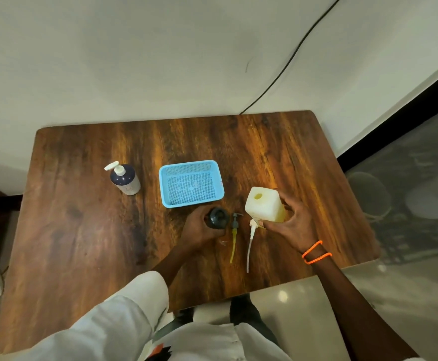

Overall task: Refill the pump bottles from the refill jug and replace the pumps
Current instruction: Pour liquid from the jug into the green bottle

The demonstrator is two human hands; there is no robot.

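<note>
My left hand (pixel 199 229) grips a dark pump bottle (pixel 217 217) that stands open-topped on the wooden table (pixel 82 230). My right hand (pixel 294 222) holds a white square refill jug (pixel 262 205) with an open hole on top and yellowish liquid low inside. Between the hands lie two removed pumps: a dark pump (pixel 235 230) with a yellow-coated tube and a white pump (pixel 251 243) with a clear tube. A third bottle (pixel 125 179), dark blue and white with its white pump fitted, stands at the left.
A light blue mesh basket (pixel 165 188) sits in the middle of the table, just behind the dark bottle. A black cable (pixel 290 58) runs along the floor behind the table. The table's front right edge lies near my right forearm.
</note>
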